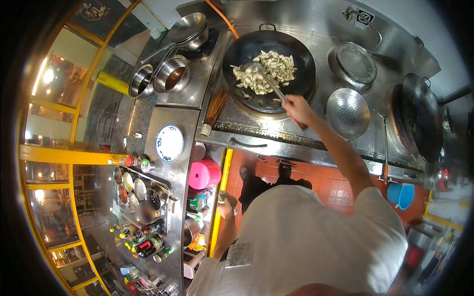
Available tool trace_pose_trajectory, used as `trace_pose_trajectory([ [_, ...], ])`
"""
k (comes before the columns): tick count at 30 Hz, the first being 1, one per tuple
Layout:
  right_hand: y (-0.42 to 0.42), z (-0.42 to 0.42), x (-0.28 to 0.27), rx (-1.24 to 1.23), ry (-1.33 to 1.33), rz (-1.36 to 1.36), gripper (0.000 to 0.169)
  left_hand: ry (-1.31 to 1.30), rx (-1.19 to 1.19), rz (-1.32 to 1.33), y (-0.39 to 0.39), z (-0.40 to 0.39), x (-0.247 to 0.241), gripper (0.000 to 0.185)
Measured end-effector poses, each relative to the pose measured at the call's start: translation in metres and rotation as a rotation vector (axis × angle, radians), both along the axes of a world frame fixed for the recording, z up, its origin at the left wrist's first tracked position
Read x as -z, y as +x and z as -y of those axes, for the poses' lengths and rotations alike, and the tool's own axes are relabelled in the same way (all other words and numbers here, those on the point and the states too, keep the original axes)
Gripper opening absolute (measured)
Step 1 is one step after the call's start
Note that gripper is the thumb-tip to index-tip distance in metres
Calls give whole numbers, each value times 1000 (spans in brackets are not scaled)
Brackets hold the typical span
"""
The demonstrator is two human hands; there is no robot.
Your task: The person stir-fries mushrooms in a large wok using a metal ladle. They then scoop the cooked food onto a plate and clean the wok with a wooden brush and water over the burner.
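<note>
My right hand (pixel 297 109) grips the handle of a metal wok ladle (pixel 273 86) above the near right rim of a black wok (pixel 303 68). The ladle's head is down among pale sliced pieces of food (pixel 276 66) with green bits, heaped in the middle and left of the wok. I cannot tell exactly what food it is. At my left side, lower down, my left hand (pixel 225 209) is closed around a bunched greyish cloth (pixel 230 199), away from the stove. The wok sits on a steel range (pixel 259 124).
A bamboo wok brush (pixel 216 107) lies left of the wok. Right of it are a perforated strainer (pixel 348 113), a round metal pot (pixel 356 63) and a second wok (pixel 420 114). On the left counter stand a white-and-blue plate (pixel 169 143), a steel bowl of brown liquid (pixel 174 78) and seasoning containers (pixel 140 188).
</note>
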State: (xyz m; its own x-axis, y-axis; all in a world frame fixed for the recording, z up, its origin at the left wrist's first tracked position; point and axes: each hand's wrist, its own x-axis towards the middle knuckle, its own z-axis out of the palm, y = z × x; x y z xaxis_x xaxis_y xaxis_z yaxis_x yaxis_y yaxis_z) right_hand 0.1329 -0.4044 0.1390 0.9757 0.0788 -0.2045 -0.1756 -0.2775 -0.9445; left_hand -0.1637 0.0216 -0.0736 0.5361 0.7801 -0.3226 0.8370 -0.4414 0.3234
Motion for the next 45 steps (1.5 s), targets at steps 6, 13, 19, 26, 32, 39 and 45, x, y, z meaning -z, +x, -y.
trace_pose_trajectory([
  [6, -35, 13, -8, 110, -14, -291, 19, -54, 125, -250, -13, -98, 104, 57],
  [13, 23, -43, 22, 525, -210, 90, 20, -583, 68, 65, 60, -128, 136, 73],
  [19, -13, -97, -33, 430, -48, -195, 19, -497, 439, 32, 92, -136, 115, 73],
  [26, -106, -148, -129, 433, -107, -330, 36, -677, 398, -98, 104, -157, 73, 38],
  [32, -103, -175, -140, 465, -31, -423, 21, -1795, 34, 133, 104, -172, 68, 27],
  [39, 48, -126, 12, 653, -81, -45, 15, -742, 381, -87, 105, -178, 103, 50],
  [45, 73, -105, 32, 647, -145, -127, 17, -746, 431, -81, 115, -174, 59, 71],
])
